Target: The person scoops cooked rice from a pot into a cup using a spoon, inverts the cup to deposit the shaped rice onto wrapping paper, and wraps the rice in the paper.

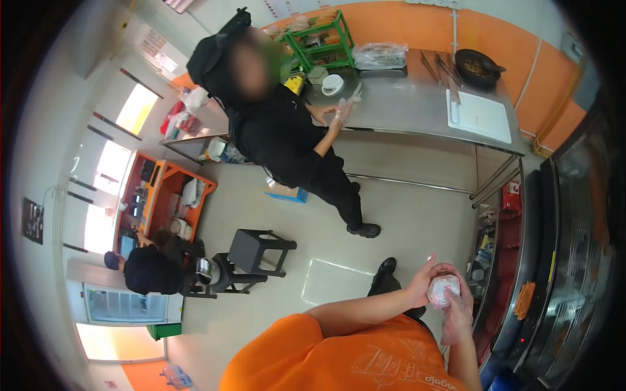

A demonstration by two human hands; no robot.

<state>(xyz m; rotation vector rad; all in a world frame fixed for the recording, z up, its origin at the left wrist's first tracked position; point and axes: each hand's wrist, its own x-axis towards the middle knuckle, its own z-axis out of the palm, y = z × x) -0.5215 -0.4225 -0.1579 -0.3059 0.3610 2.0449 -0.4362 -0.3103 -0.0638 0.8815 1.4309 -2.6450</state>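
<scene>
A small round white-and-pink bundle (444, 291) sits between my two hands in front of my orange shirt. My left hand (424, 285) is bare and cups it from the left, with the thumb raised. On the right, my right hand (458, 309) wears a clear plastic glove and has its fingers wrapped round the bundle. What is inside the bundle cannot be made out.
A person in black (280, 130) with gloved hands stands at a steel table (404, 104), which bears a white cutting board (479, 117), a black pan (478, 67) and tongs. Another person sits far left near dark stools (261, 247). Shelving (502, 260) stands at my right.
</scene>
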